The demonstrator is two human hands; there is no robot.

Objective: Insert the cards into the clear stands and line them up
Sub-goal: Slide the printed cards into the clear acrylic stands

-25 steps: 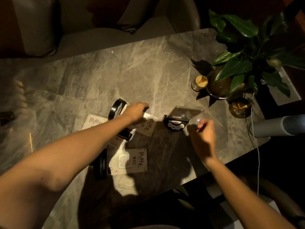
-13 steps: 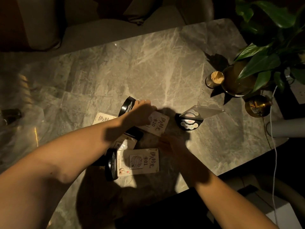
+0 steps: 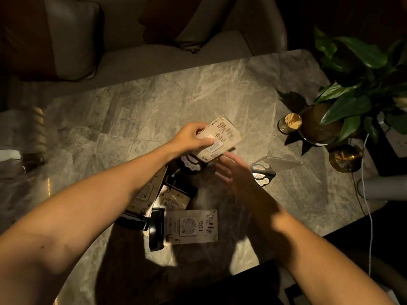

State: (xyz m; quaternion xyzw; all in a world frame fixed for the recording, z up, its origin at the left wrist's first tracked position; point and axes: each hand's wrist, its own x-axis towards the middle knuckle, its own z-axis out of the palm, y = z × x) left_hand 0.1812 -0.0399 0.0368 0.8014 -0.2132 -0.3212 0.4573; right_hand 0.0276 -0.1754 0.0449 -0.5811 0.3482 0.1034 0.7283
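My left hand (image 3: 193,137) grips a clear stand holding the card marked 10 (image 3: 222,137), lifted and tilted above the marble table (image 3: 154,111). My right hand (image 3: 233,175) hovers just below its lower edge, fingers spread, holding nothing. An empty clear stand with a black base (image 3: 264,172) lies tipped over to the right. A stand with the card marked 01 (image 3: 191,226) lies flat near the front edge. Two more carded stands (image 3: 174,199) lie partly under my left forearm.
A potted plant (image 3: 319,126) stands at the right with a small toothpick holder (image 3: 289,123) beside it and a brass dish (image 3: 344,158) in front. A white cable (image 3: 367,205) hangs off the right edge. A sofa with cushions (image 3: 72,40) lies beyond the table.
My left hand has lifted the stand with card 10 off the table and raised it. My right hand has moved up under it, fingers spread. The camera has shifted closer.
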